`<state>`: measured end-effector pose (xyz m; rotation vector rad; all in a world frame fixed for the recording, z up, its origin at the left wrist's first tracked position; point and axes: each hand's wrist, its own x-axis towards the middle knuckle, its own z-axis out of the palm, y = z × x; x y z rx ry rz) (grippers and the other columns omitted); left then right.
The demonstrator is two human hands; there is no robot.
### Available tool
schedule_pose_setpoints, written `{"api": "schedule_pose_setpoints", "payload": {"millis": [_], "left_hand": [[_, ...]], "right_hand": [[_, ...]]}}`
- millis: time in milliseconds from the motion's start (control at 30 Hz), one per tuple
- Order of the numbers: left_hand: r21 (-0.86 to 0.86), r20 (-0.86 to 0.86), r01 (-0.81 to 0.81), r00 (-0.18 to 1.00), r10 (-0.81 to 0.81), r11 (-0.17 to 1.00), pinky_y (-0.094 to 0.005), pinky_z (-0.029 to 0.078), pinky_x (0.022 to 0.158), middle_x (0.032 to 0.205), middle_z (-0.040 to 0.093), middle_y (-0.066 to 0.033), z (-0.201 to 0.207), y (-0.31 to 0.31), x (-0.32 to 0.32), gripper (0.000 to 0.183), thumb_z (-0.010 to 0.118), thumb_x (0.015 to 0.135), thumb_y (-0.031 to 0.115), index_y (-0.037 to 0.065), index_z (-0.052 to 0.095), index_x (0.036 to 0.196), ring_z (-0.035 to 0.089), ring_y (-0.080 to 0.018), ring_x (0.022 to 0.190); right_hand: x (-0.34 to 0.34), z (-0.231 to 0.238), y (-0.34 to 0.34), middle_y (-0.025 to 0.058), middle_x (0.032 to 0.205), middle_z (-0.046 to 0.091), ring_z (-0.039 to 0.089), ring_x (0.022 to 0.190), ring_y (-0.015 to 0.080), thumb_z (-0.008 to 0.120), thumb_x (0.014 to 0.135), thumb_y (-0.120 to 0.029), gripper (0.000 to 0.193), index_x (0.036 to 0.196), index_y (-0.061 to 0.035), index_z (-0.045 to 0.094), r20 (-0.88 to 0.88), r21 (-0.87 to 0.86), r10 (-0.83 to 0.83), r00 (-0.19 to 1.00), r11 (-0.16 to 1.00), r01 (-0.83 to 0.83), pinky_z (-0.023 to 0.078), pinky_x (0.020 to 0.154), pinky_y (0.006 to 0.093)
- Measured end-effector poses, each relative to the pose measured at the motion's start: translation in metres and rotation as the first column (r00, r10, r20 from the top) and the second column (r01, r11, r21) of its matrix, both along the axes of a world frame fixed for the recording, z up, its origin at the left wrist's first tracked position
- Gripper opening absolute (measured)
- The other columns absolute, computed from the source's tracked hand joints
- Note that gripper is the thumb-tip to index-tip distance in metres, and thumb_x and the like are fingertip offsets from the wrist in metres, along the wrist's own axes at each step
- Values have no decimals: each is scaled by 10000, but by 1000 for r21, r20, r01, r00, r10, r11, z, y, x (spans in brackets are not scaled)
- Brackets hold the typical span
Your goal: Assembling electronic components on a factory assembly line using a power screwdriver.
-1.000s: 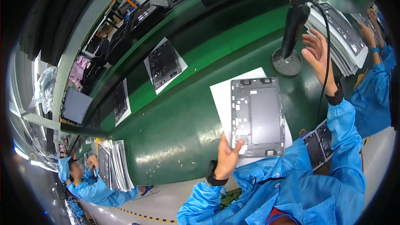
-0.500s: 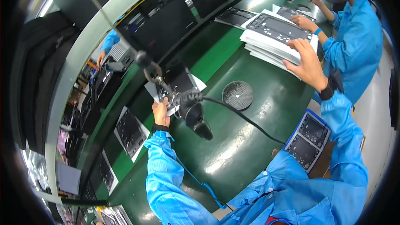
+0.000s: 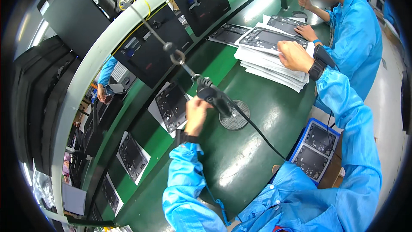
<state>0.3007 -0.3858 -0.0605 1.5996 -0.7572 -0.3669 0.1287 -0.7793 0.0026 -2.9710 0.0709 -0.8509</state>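
1. Head view: the left hand (image 3: 196, 112) is clenched round the grip of a black driver (image 3: 214, 96). The driver hangs tilted from a cable and hook over the green bench (image 3: 253, 154), just above a round perforated disc (image 3: 234, 120).
2. The right hand (image 3: 294, 56) lies flat, fingers spread and gripping nothing, on the top grey panel (image 3: 270, 38) of a white-sheeted stack (image 3: 270, 66) at the bench's far right.
3. The driver is black and stubby. A cord (image 3: 257, 133) trails from it toward the person's chest, and its tip is hidden behind the hand.
4. The panels are thin, dark grey and rectangular, with cut-outs. More lie singly on sheets along the bench, one (image 3: 171, 105) just beside the left hand.
5. Risk, as I judge it: the cord crosses the bench low and could snag or drag on the disc if the driver swings.
6. The stack looks slightly fanned. A push from the flat hand could slide the top panel off toward the co-worker (image 3: 356, 30), whose hands work right beside it.
7. A blue tray (image 3: 315, 148) of parts sits at the bench edge near the right elbow, where a nudge could tip it.
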Motion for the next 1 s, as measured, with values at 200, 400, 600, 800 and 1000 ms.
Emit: {"api": "schedule_pose_setpoints", "payload": {"millis": [200,400,600,800,1000], "left_hand": [[-448,-384,387,731,-564,806,-427,432,1170,1569,389,-244,32,-121,-32,653,511,1081,378,-16,316,1563,483,-321,1405],[-577,-609,175,558,-563,798,-450,564,1004,1349,562,-194,45,-221,-38,626,640,1006,445,-61,507,1351,635,-343,1192],[-507,-577,-69,768,-279,859,-410,561,818,990,666,-110,15,-231,-20,225,669,905,27,-42,607,1110,678,-238,894],[-512,-451,-149,885,-117,846,-475,512,1000,1134,648,-150,11,-148,16,359,656,949,41,-16,538,1284,655,-297,1082],[-625,-454,-278,890,-49,729,-476,498,1055,1221,639,-151,-82,12,82,387,667,961,60,-7,534,1318,639,-301,1144]], "right_hand": [[-4,34,10,230,912,633,632,861,450,622,871,-72,165,968,27,533,165,-57,70,984,996,-61,501,775,533],[-7,22,51,164,930,626,648,912,362,715,700,-49,295,953,7,574,185,-159,42,982,987,-12,529,773,451],[-44,40,108,138,987,599,586,941,329,737,752,-73,338,1057,10,617,445,-23,196,874,978,-208,487,821,437],[-95,-27,95,83,874,651,650,787,155,609,898,20,100,976,11,670,461,669,79,884,624,-404,514,742,293],[-25,-57,129,62,1096,636,611,999,122,628,1012,-201,332,1273,-12,547,427,895,205,881,41,-443,492,879,272]]}}
